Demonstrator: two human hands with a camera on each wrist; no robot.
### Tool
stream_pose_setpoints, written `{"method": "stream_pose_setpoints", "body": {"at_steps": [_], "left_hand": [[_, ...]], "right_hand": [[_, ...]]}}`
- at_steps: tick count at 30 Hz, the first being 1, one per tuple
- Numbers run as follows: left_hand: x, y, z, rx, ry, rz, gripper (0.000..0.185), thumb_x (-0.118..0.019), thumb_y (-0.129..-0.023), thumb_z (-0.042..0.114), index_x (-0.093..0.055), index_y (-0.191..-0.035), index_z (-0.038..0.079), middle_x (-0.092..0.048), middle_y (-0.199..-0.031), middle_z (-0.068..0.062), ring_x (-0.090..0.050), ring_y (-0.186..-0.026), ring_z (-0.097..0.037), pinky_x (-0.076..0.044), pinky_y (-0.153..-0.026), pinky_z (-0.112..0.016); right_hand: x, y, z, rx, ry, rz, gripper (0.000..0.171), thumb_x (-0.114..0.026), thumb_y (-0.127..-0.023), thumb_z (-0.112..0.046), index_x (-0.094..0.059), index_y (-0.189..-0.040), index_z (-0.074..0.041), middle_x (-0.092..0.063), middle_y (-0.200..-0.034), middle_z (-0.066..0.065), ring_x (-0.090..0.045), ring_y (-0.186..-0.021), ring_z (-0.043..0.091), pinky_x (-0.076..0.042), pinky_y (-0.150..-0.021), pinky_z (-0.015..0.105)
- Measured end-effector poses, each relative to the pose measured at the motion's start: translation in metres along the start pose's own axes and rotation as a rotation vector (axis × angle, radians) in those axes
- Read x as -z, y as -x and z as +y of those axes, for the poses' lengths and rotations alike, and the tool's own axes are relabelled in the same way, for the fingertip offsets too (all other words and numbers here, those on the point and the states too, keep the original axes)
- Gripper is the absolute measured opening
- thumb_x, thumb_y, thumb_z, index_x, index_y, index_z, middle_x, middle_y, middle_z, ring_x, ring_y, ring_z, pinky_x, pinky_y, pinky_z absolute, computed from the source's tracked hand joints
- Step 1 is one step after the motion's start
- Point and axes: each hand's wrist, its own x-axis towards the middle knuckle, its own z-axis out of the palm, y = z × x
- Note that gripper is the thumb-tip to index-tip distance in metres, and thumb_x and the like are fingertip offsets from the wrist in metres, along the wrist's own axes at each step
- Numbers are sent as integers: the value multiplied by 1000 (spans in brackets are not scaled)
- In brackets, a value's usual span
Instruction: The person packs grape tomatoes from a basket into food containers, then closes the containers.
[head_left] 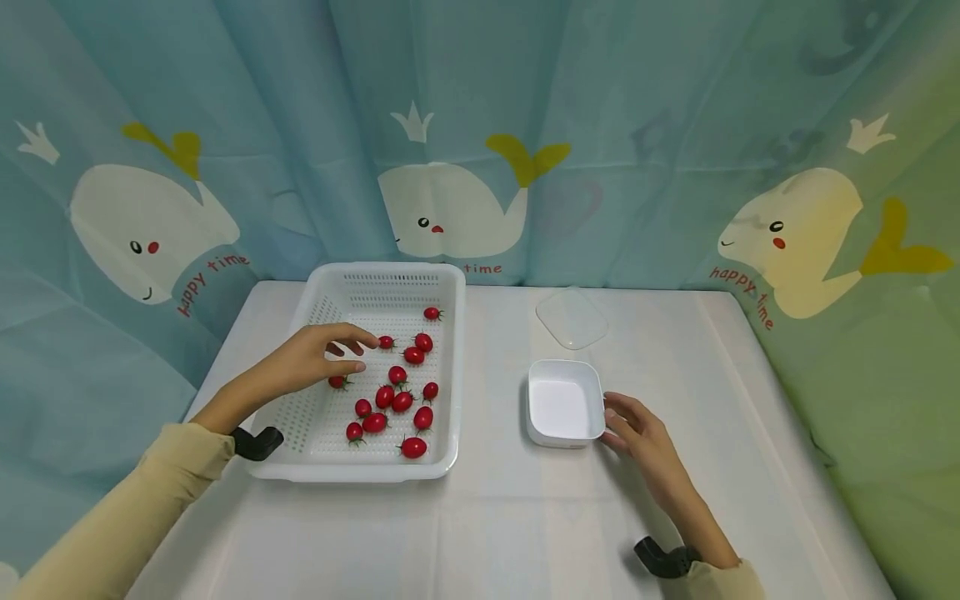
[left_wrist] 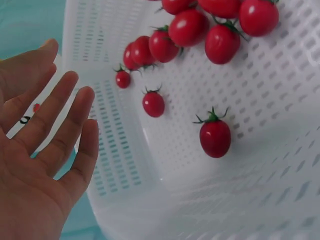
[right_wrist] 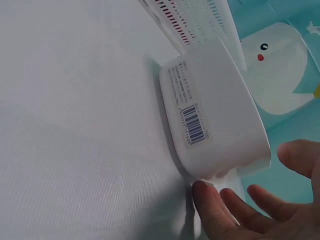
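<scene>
My left hand [head_left: 315,358] hovers over a white perforated basket [head_left: 455,375], its fingers loosely extended and holding nothing. Inside the basket lie several red cherry tomatoes [head_left: 413,448], some with green stems; one tomato [head_left: 386,342] shows right by my fingertips in the head view. In the left wrist view, a gap separates the hand [left_wrist: 55,145] from the nearest tomatoes [left_wrist: 123,79]. At the right side of a white square container [head_left: 565,404], my right hand [head_left: 637,437] has its fingers spread, the fingertips at the wall. The right wrist view shows a barcode label [right_wrist: 192,120] on the container.
Behind the container lies a clear lid [head_left: 572,318], flat on the white-covered table [head_left: 495,533]. A blue-green curtain [head_left: 465,75] with whale prints hangs at the table's back edge and sides. Each wrist carries a black band with a camera mount [head_left: 258,443].
</scene>
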Motion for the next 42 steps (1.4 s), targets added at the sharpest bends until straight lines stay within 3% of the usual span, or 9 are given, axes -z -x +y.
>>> {"method": "stream_pose_setpoints", "body": {"at_steps": [11, 17, 23, 33, 42], "left_hand": [[-9, -29, -13, -59, 9, -89, 38, -80, -91, 13, -72, -128, 8, -74, -126, -12, -66, -108, -27, -52, -99, -54], [-17, -42, -21, -37, 3, -151, 37, -81, -89, 9, -75, -126, 13, -74, -124, -8, -65, -109, -27, -53, -101, -57], [-25, -51, -26, -32, 2, -211, 34, -82, -89, 11, -77, -122, 13, -74, -121, -6, -63, -109, -25, -53, -98, -50], [-39, -58, -35, -32, -1, -238, 29, -83, -88, 11, -79, -117, 13, -75, -117, -4, -63, -104, -23, -53, -94, -43], [-43, -63, -41, -55, -10, -253, 28, -82, -88, 9, -80, -115, 14, -75, -115, -3, -62, -101, -22, -52, -92, -40]], "right_hand": [[-3, -4, 0, -60, 12, 23, 64, -60, -107, -36, -38, -157, -2, -45, -159, 21, -59, -128, 13, -58, -96, 22], [-4, -4, 1, -71, 8, 35, 65, -60, -106, -37, -38, -156, -2, -46, -158, 21, -59, -131, 20, -57, -97, 22], [-5, -4, 2, -79, -5, 37, 65, -60, -106, -37, -39, -156, -2, -46, -158, 20, -59, -129, 16, -57, -97, 21], [-6, -5, 4, -62, -47, 30, 63, -61, -106, -34, -40, -154, 0, -47, -157, 21, -61, -112, -6, -56, -94, 17], [-6, -4, 3, -66, -25, 38, 62, -60, -106, -36, -42, -154, 0, -48, -157, 21, -61, -113, -4, -56, -95, 17]]}}
